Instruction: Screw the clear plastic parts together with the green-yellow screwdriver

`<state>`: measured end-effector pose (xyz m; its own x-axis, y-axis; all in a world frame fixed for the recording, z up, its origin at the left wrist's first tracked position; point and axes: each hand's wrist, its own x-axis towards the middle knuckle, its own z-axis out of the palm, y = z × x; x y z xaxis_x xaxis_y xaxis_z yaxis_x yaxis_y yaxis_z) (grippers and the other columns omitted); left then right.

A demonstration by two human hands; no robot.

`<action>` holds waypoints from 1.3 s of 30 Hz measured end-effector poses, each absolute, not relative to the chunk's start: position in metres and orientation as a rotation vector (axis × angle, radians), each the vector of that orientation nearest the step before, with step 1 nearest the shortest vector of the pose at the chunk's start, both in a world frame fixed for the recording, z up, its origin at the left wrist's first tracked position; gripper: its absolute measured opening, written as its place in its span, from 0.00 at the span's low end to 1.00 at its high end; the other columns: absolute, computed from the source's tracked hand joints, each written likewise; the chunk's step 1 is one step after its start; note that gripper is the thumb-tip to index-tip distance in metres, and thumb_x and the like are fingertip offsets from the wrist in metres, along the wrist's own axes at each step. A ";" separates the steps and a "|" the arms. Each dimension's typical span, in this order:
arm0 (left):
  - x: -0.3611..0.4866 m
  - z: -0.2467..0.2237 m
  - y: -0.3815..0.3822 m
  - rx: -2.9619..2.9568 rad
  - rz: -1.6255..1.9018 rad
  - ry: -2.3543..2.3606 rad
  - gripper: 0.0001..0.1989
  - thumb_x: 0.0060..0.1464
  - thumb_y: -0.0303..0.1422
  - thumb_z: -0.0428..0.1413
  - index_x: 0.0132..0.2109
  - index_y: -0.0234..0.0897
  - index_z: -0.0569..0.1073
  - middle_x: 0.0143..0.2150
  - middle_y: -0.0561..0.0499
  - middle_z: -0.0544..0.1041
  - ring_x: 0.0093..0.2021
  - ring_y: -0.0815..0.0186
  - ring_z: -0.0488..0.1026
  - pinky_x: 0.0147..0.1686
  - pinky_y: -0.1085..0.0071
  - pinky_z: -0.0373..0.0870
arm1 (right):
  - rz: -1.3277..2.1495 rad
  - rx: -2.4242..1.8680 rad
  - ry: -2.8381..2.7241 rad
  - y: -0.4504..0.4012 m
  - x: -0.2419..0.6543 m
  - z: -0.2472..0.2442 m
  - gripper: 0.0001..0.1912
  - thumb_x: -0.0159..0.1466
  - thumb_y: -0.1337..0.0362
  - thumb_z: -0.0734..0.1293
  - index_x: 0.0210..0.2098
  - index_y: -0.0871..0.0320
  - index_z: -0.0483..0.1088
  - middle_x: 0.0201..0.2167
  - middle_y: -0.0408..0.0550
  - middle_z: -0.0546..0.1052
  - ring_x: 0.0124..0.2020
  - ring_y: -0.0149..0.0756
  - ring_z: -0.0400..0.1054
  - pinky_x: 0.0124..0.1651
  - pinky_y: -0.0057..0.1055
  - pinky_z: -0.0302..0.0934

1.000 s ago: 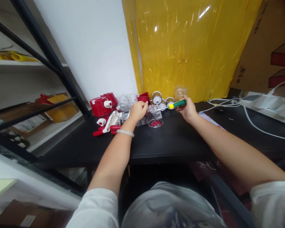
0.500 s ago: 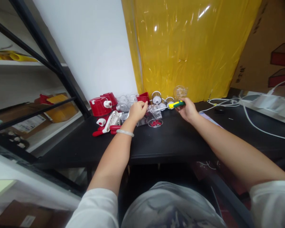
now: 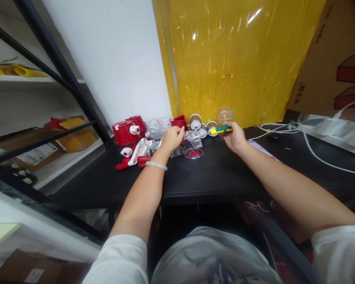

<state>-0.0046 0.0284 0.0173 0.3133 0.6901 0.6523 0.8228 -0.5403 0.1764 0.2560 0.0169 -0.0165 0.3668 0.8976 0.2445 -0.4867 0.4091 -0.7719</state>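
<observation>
My right hand [image 3: 234, 137] grips a green and yellow screwdriver [image 3: 221, 129], whose shaft points left toward my left hand. The fingers of my left hand [image 3: 172, 139] are pinched together near the shaft's far end; what they hold is too small to make out. Just below and between the hands lies a round clear dish [image 3: 194, 153] with small red pieces. Clear plastic parts [image 3: 193, 138] stand behind the dish. Silver and white cylinders [image 3: 195, 121] sit behind them, beside a red box-shaped part [image 3: 179, 121].
Red housings [image 3: 124, 133] and white-and-red handled parts [image 3: 140, 151] crowd the left of the black table [image 3: 207, 179]. A clear round part [image 3: 225, 115] stands by the yellow sheet. White cables [image 3: 306, 138] and a power strip [image 3: 337, 132] lie right. A black-framed shelf [image 3: 85, 110] borders the left.
The screwdriver handle has turned slightly in my right hand. My left hand stays in nearly the same place.
</observation>
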 end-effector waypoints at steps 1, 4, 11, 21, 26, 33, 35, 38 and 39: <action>-0.005 0.017 0.028 -2.387 -1.041 -1.392 0.26 0.69 0.41 0.43 0.26 0.37 0.74 0.34 0.43 0.81 0.37 0.59 0.76 0.41 0.64 0.67 | 0.969 -0.650 -0.743 0.018 0.257 -0.018 0.12 0.57 0.57 0.71 0.27 0.55 0.65 0.25 0.40 0.68 0.25 0.29 0.65 0.26 0.27 0.64; -0.004 0.017 0.028 -2.398 -1.042 -1.390 0.26 0.69 0.41 0.43 0.26 0.37 0.74 0.34 0.43 0.81 0.37 0.59 0.76 0.41 0.64 0.67 | 0.936 -0.694 -0.760 0.019 0.260 -0.020 0.14 0.59 0.52 0.70 0.27 0.54 0.65 0.24 0.39 0.68 0.22 0.28 0.63 0.23 0.28 0.62; -0.005 0.017 0.028 -2.394 -1.041 -1.400 0.26 0.69 0.41 0.43 0.27 0.38 0.75 0.34 0.43 0.81 0.37 0.59 0.76 0.41 0.64 0.67 | 0.940 -0.819 -0.788 0.016 0.256 -0.018 0.16 0.64 0.53 0.68 0.26 0.53 0.61 0.12 0.32 0.52 0.13 0.26 0.48 0.20 0.25 0.55; -0.005 0.017 0.029 -2.398 -1.042 -1.392 0.26 0.69 0.41 0.43 0.27 0.38 0.75 0.34 0.44 0.81 0.37 0.59 0.76 0.41 0.64 0.67 | 1.124 -0.699 -0.644 0.017 0.260 -0.016 0.12 0.64 0.56 0.65 0.28 0.54 0.62 0.18 0.37 0.63 0.18 0.26 0.55 0.24 0.25 0.62; -0.005 0.017 0.028 -2.403 -1.042 -1.389 0.26 0.69 0.42 0.43 0.27 0.38 0.75 0.34 0.44 0.80 0.37 0.60 0.76 0.41 0.65 0.67 | 1.018 -0.868 -0.696 0.019 0.260 -0.019 0.22 0.62 0.42 0.68 0.30 0.52 0.60 0.15 0.34 0.58 0.14 0.27 0.52 0.19 0.26 0.57; -0.006 0.017 0.030 -2.402 -1.043 -1.382 0.27 0.69 0.42 0.42 0.27 0.38 0.75 0.34 0.43 0.81 0.37 0.59 0.76 0.41 0.64 0.68 | 1.042 -0.810 -0.695 0.013 0.255 -0.015 0.13 0.62 0.59 0.69 0.28 0.53 0.60 0.15 0.34 0.57 0.15 0.25 0.51 0.21 0.24 0.58; -0.006 0.016 0.030 -2.402 -1.042 -1.381 0.27 0.69 0.42 0.42 0.27 0.38 0.75 0.34 0.43 0.81 0.37 0.60 0.76 0.41 0.64 0.68 | 1.075 -0.767 -0.683 0.012 0.255 -0.013 0.11 0.60 0.61 0.68 0.28 0.53 0.61 0.18 0.35 0.61 0.17 0.25 0.54 0.22 0.24 0.59; -0.005 0.017 0.029 -2.402 -1.043 -1.387 0.27 0.69 0.42 0.42 0.27 0.38 0.75 0.35 0.43 0.81 0.38 0.60 0.76 0.41 0.65 0.68 | 1.108 -0.731 -0.720 0.014 0.259 -0.013 0.11 0.59 0.59 0.68 0.29 0.54 0.61 0.21 0.37 0.65 0.19 0.26 0.57 0.23 0.26 0.61; -0.005 0.017 0.029 -2.401 -1.043 -1.391 0.27 0.69 0.42 0.42 0.27 0.38 0.75 0.35 0.43 0.81 0.38 0.60 0.76 0.42 0.64 0.68 | 1.102 -0.728 -0.756 0.014 0.260 -0.014 0.12 0.60 0.57 0.68 0.29 0.54 0.61 0.21 0.38 0.65 0.19 0.27 0.58 0.23 0.26 0.61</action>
